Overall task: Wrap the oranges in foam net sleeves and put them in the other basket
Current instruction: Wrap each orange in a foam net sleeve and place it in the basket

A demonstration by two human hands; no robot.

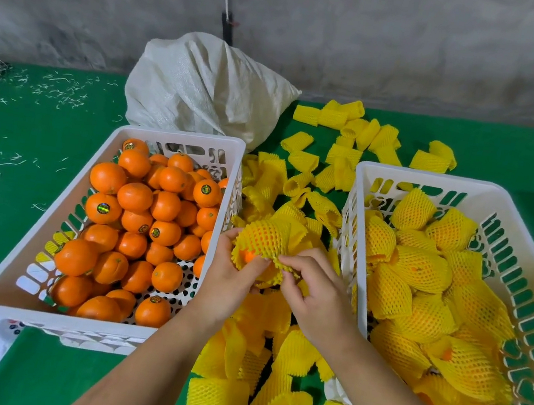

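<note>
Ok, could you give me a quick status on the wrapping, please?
Both hands, left and right, gripping sleeve around orange. Wrapped basket right, unobstructed.

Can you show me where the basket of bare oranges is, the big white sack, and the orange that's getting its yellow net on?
basket of bare oranges (pixel 178 135): head view, on its far white rim.
white sack (pixel 203 85): head view, mid-cloth.
orange being wrapped (pixel 247 255): head view, on the bare peel showing at the sleeve's open end.

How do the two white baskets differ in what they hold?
The left basket holds bare oranges, some with stickers; the right basket holds oranges wrapped in yellow foam net sleeves. The left basket shows bare perforated floor; the right basket's floor is covered. Both are white slotted plastic on green cloth.
</note>
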